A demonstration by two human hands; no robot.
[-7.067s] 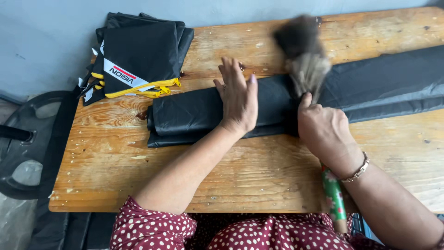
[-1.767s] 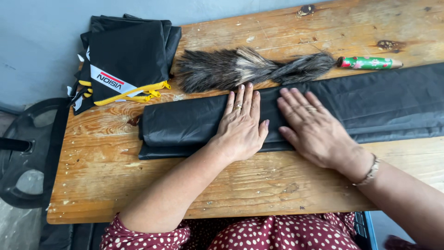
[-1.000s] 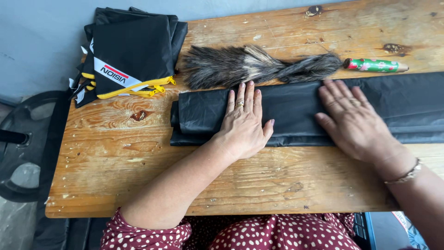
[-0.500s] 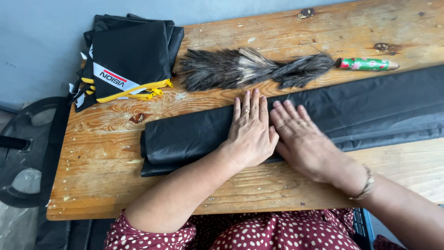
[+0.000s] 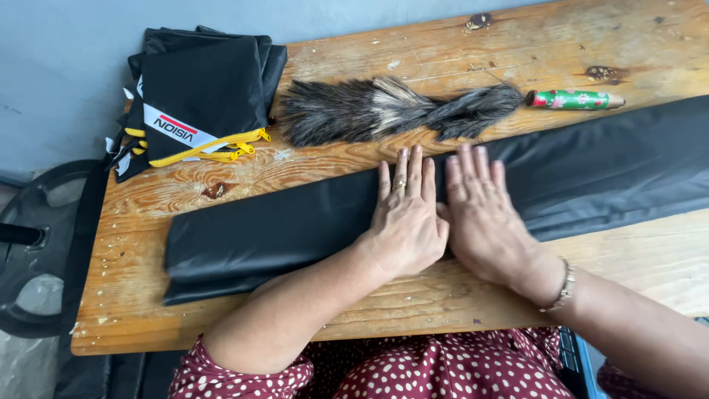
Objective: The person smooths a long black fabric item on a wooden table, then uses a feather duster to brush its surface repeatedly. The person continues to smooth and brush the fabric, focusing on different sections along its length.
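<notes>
A long strip of folded black fabric lies across the wooden table from left to right. My left hand rests flat on it, fingers together and pointing away from me. My right hand lies flat beside it, touching it at the thumb side, also pressing on the fabric. Neither hand grips anything. Behind the hands lies a feather duster with a green patterned handle.
A stack of folded black fabric pieces with a white label and yellow cords sits at the table's back left corner. A dark chair stands off the left edge. A grey wall runs behind the table.
The black strip has slid and lengthened to the left under my palms. My two hands have stayed side by side at its middle, now flatter and closer together.
</notes>
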